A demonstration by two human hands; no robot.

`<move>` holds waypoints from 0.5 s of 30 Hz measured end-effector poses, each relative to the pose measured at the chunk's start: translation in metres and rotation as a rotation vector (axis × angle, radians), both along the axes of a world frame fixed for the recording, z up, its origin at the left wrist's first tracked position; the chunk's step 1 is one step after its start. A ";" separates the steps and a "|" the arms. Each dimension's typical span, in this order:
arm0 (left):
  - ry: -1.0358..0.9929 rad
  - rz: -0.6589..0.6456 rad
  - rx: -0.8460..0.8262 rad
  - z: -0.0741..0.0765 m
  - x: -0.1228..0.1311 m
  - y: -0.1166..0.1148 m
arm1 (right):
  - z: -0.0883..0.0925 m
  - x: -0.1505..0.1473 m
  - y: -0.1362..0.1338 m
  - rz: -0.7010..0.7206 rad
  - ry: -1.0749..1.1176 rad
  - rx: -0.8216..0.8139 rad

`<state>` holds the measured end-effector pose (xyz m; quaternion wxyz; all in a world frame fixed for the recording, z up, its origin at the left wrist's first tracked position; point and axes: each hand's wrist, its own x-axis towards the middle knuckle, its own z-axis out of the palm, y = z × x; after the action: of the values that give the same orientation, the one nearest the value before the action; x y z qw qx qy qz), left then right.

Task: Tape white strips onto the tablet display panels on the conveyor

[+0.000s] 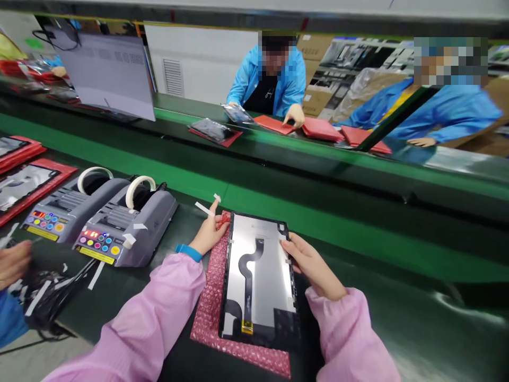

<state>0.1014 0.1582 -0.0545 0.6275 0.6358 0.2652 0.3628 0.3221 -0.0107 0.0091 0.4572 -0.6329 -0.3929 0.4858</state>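
A tablet screen assembly (264, 281) lies back side up, showing a silver-grey back, black frame and curved dark flex cable (246, 270). Beneath it, a red bubble-wrap bag (210, 297) sticks out at the left and lower edges. My right hand (308, 260) grips the screen's upper right edge, thumb on top. At the upper left corner, my left hand (210, 228) pinches the bag's edge beside the screen. Its index finger points up, with small white tape strips (204, 208) stuck to it.
Two grey tape dispensers (135, 228) stand at the left, near more screens on red bags (27, 185). Another person's hand (14, 262) is at the left edge. Across the green bench, people in blue handle red bags (322, 129). A monitor (103, 69) stands at the back left.
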 end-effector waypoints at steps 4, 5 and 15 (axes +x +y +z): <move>-0.018 0.037 0.086 -0.003 0.000 0.001 | -0.018 -0.007 0.005 0.067 0.003 -0.010; -0.025 0.052 0.110 -0.004 0.000 0.002 | -0.023 -0.008 0.007 0.084 -0.004 -0.017; 0.077 0.168 0.426 -0.007 -0.002 0.008 | -0.037 -0.012 0.014 0.041 -0.385 -0.137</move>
<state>0.0997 0.1661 -0.0610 0.4360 0.7431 0.2585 0.4369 0.3100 0.0037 -0.0274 0.3193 -0.7357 -0.4519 0.3905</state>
